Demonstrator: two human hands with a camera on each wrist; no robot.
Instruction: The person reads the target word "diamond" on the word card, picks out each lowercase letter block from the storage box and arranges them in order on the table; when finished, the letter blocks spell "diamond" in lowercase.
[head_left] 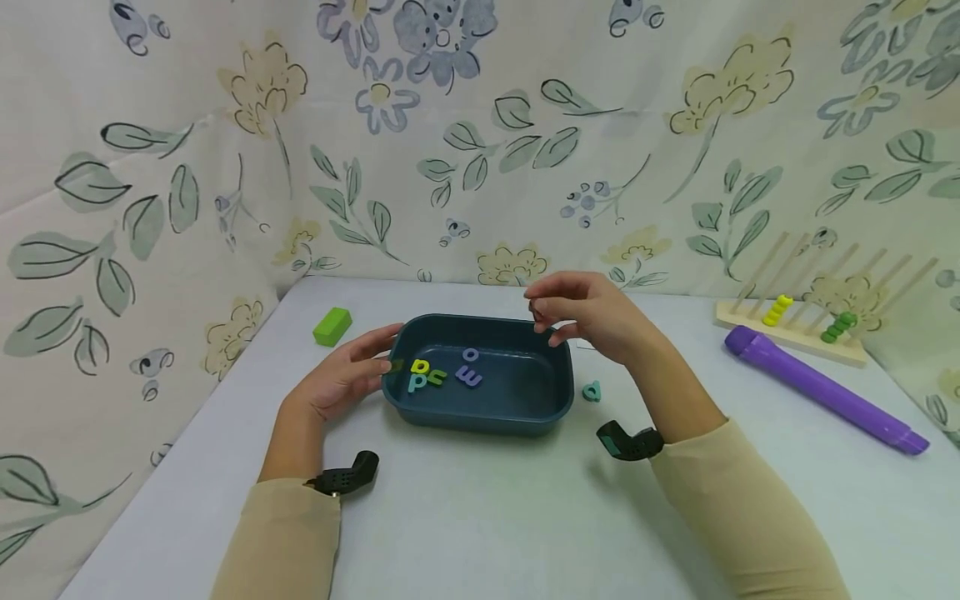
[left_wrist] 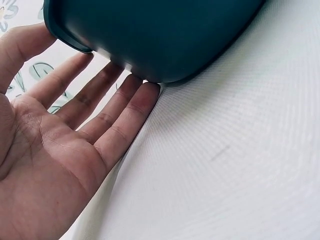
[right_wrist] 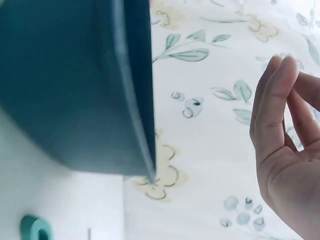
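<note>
A dark teal tub stands on the white table. My left hand grips its left end, with the thumb at the rim and the fingers against the outer wall. Several small letters lie inside, among them a yellow D, a light blue p and a purple piece. Above the tub's far right corner, my right hand has thumb and fingertips together around a small dark reddish piece, mostly hidden. A teal letter lies right of the tub, also low in the right wrist view.
A green block lies beyond my left hand. At the right are a purple tube and a wooden peg stand with yellow and green beads. A flowered cloth hangs behind the table.
</note>
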